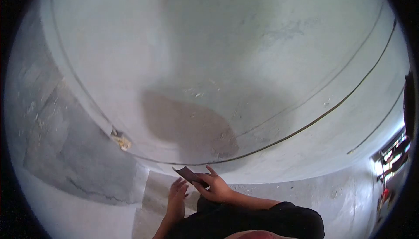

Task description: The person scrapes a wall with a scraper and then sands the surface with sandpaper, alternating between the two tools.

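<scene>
My right hand holds a small dark brown sheet, curled at its far end, that looks like sandpaper. Its index finger is raised, while thumb and other fingers pinch the sheet's near end. Just left of it is my left hand, with loosely bent fingers apart and nothing seen in them. A narrow gap seems to separate those fingers from the sheet. Beyond both hands rises a pale wall, carrying a brownish patch and several scuffs.
A thin dark cable or line runs across the wall. At the left, yellowish material sticks out of a small hole by the corner. Grey, cracked plaster lies farther left. Assorted objects stand near a bright opening at the far right.
</scene>
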Action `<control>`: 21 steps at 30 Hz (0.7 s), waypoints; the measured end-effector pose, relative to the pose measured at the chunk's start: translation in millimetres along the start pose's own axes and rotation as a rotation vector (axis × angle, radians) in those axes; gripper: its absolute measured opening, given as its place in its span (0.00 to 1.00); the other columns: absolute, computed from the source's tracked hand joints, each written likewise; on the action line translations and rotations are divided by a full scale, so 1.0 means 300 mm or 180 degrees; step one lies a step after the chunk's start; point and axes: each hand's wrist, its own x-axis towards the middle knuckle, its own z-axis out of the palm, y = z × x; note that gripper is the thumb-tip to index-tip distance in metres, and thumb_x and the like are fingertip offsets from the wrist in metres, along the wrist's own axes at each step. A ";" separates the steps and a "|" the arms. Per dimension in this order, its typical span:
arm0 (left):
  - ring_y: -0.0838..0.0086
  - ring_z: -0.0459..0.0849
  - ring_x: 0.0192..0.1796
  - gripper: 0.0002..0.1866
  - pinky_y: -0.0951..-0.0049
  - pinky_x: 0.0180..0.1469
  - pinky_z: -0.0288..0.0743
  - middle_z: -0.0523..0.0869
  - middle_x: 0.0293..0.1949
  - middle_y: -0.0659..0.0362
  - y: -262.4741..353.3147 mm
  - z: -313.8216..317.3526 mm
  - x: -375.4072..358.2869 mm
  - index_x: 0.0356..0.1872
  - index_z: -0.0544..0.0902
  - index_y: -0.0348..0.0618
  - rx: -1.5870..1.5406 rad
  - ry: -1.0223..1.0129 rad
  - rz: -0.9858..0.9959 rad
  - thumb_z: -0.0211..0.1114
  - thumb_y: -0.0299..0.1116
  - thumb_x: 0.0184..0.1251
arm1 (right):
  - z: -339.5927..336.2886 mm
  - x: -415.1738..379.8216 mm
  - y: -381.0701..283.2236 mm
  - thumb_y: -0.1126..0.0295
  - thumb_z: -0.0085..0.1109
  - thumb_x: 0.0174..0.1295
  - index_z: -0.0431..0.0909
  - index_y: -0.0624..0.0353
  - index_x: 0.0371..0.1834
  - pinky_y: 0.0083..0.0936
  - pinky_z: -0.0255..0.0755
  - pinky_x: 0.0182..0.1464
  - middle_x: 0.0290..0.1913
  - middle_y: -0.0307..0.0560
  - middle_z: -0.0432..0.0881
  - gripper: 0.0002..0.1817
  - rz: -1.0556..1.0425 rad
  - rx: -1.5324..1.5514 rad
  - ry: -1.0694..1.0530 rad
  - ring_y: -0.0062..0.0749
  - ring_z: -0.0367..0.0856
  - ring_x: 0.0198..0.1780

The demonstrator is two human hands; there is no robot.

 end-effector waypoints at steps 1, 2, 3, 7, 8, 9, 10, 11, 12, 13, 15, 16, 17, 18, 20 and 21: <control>0.66 0.71 0.62 0.31 0.61 0.59 0.65 0.74 0.60 0.56 0.038 -0.014 0.036 0.69 0.63 0.47 0.0374 -0.0044 0.0659 0.59 0.49 0.70 | -0.031 0.048 -0.035 0.70 0.58 0.64 0.75 0.53 0.56 0.60 0.46 0.72 0.50 0.49 0.84 0.17 -0.0012 -0.0099 -0.0178 0.40 0.83 0.53; 0.66 0.72 0.63 0.35 0.62 0.60 0.66 0.74 0.60 0.54 0.086 -0.021 0.074 0.70 0.60 0.45 0.0481 -0.0136 0.0744 0.64 0.46 0.67 | -0.053 0.097 -0.054 0.70 0.58 0.63 0.75 0.52 0.56 0.63 0.46 0.71 0.47 0.48 0.85 0.17 -0.0030 -0.0207 -0.0357 0.39 0.83 0.51; 0.65 0.72 0.64 0.35 0.62 0.61 0.66 0.74 0.60 0.53 0.128 -0.028 0.104 0.70 0.60 0.44 0.0407 -0.0252 0.0753 0.63 0.44 0.68 | -0.046 0.135 -0.043 0.69 0.58 0.62 0.74 0.51 0.58 0.66 0.46 0.70 0.44 0.46 0.85 0.19 -0.0530 -0.0462 -0.0030 0.36 0.84 0.48; 0.64 0.74 0.62 0.32 0.66 0.67 0.63 0.75 0.59 0.45 0.342 0.068 0.137 0.67 0.59 0.29 -0.0071 -0.0275 0.0503 0.61 0.31 0.66 | -0.070 0.248 -0.075 0.66 0.60 0.60 0.76 0.51 0.55 0.66 0.47 0.70 0.32 0.43 0.81 0.19 -0.0943 -0.0988 0.0025 0.39 0.83 0.41; 0.64 0.74 0.62 0.32 0.66 0.67 0.63 0.75 0.59 0.45 0.382 0.076 0.156 0.67 0.59 0.29 -0.0009 -0.0357 0.0490 0.61 0.31 0.66 | -0.068 0.273 -0.071 0.66 0.60 0.60 0.76 0.51 0.55 0.66 0.47 0.70 0.32 0.43 0.81 0.19 -0.0904 -0.1003 0.0121 0.39 0.83 0.41; 0.64 0.75 0.61 0.32 0.66 0.66 0.65 0.76 0.58 0.44 0.414 0.082 0.176 0.67 0.59 0.29 0.0055 -0.0350 0.0417 0.61 0.30 0.67 | -0.067 0.295 -0.069 0.65 0.60 0.59 0.77 0.52 0.55 0.66 0.47 0.70 0.31 0.43 0.79 0.19 -0.0974 -0.0974 0.0090 0.40 0.82 0.41; 0.63 0.76 0.60 0.31 0.66 0.65 0.66 0.76 0.58 0.44 0.441 0.088 0.200 0.67 0.59 0.28 0.0119 -0.0347 0.0341 0.60 0.30 0.67 | -0.071 0.314 -0.071 0.65 0.61 0.58 0.77 0.53 0.54 0.66 0.47 0.70 0.30 0.43 0.78 0.20 -0.1037 -0.0951 0.0059 0.40 0.82 0.41; 0.62 0.76 0.60 0.32 0.66 0.65 0.66 0.77 0.56 0.44 0.459 0.080 0.225 0.68 0.59 0.28 0.0602 -0.0608 0.0711 0.60 0.31 0.67 | -0.086 0.331 -0.083 0.65 0.63 0.57 0.77 0.55 0.55 0.63 0.51 0.69 0.41 0.48 0.81 0.21 -0.1027 -0.0815 0.0022 0.40 0.80 0.48; 0.62 0.76 0.60 0.32 0.66 0.65 0.66 0.77 0.56 0.44 0.482 0.075 0.248 0.68 0.59 0.28 0.0641 -0.0695 0.0669 0.60 0.31 0.67 | -0.107 0.343 -0.098 0.65 0.63 0.57 0.77 0.55 0.55 0.63 0.51 0.69 0.41 0.48 0.81 0.21 -0.0958 -0.0832 0.0098 0.40 0.80 0.48; 0.62 0.76 0.60 0.33 0.66 0.65 0.66 0.77 0.56 0.44 0.510 0.069 0.267 0.68 0.59 0.28 0.0287 -0.0997 0.0621 0.61 0.31 0.66 | -0.130 0.350 -0.113 0.65 0.63 0.57 0.77 0.55 0.54 0.61 0.52 0.68 0.48 0.49 0.79 0.20 -0.1233 -0.0552 0.0275 0.41 0.78 0.53; 0.62 0.76 0.60 0.35 0.65 0.65 0.66 0.78 0.55 0.46 0.562 0.081 0.281 0.67 0.61 0.29 -0.0150 -0.1408 0.0576 0.63 0.33 0.63 | -0.143 0.347 -0.133 0.65 0.63 0.57 0.78 0.55 0.53 0.58 0.54 0.67 0.56 0.51 0.78 0.20 -0.1419 -0.0262 0.0543 0.41 0.75 0.58; 0.62 0.76 0.60 0.35 0.65 0.65 0.66 0.78 0.55 0.46 0.577 0.080 0.295 0.67 0.61 0.29 -0.0071 -0.1488 0.0475 0.63 0.33 0.63 | -0.134 0.335 -0.144 0.64 0.64 0.57 0.77 0.55 0.55 0.57 0.54 0.66 0.61 0.50 0.75 0.22 -0.1428 -0.0564 0.0654 0.40 0.73 0.62; 0.63 0.76 0.60 0.35 0.64 0.65 0.66 0.77 0.56 0.47 0.595 0.075 0.309 0.67 0.61 0.30 -0.0075 -0.1722 0.0412 0.64 0.34 0.62 | -0.119 0.327 -0.161 0.64 0.65 0.57 0.76 0.54 0.57 0.55 0.55 0.65 0.66 0.50 0.72 0.24 -0.1413 -0.0859 0.0775 0.40 0.70 0.65; 0.63 0.75 0.61 0.35 0.63 0.66 0.65 0.76 0.57 0.47 0.614 0.077 0.318 0.68 0.62 0.31 -0.0093 -0.1956 0.0351 0.64 0.34 0.62 | -0.101 0.326 -0.173 0.64 0.65 0.57 0.76 0.54 0.57 0.55 0.55 0.65 0.66 0.50 0.72 0.24 -0.1307 -0.0849 0.0896 0.40 0.70 0.65; 0.63 0.74 0.62 0.37 0.63 0.66 0.64 0.73 0.61 0.48 0.647 0.091 0.318 0.69 0.61 0.33 0.0072 -0.2114 -0.0056 0.65 0.37 0.62 | -0.055 0.325 -0.199 0.64 0.65 0.57 0.72 0.54 0.62 0.56 0.52 0.67 0.68 0.47 0.71 0.28 -0.1178 -0.1434 0.1390 0.38 0.68 0.68; 0.64 0.74 0.63 0.37 0.64 0.66 0.65 0.72 0.62 0.48 0.653 0.102 0.323 0.69 0.60 0.34 0.0117 -0.2420 -0.0170 0.65 0.37 0.62 | -0.048 0.323 -0.222 0.66 0.64 0.58 0.69 0.53 0.66 0.59 0.49 0.70 0.68 0.45 0.71 0.30 -0.1031 -0.1487 0.1447 0.36 0.70 0.68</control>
